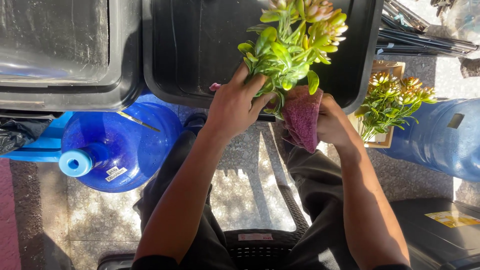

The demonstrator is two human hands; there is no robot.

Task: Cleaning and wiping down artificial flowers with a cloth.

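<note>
Left hand (232, 106), fingers curled, grips leafy plastic plant (292, 42); right hand (331, 122) pinches nubby magenta cloth (301, 116) against its base.

The floor (245, 185) is speckled stone, partly in sun. On it lie two blue water jugs, one at the left (117, 147) on its side and one at the right (440, 137). A small wooden box (382, 137) with a plant (392, 100) stands beside the right jug.

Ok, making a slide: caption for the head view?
Left hand grips a leafy plant while right hand holds a pink cloth against it.
</note>
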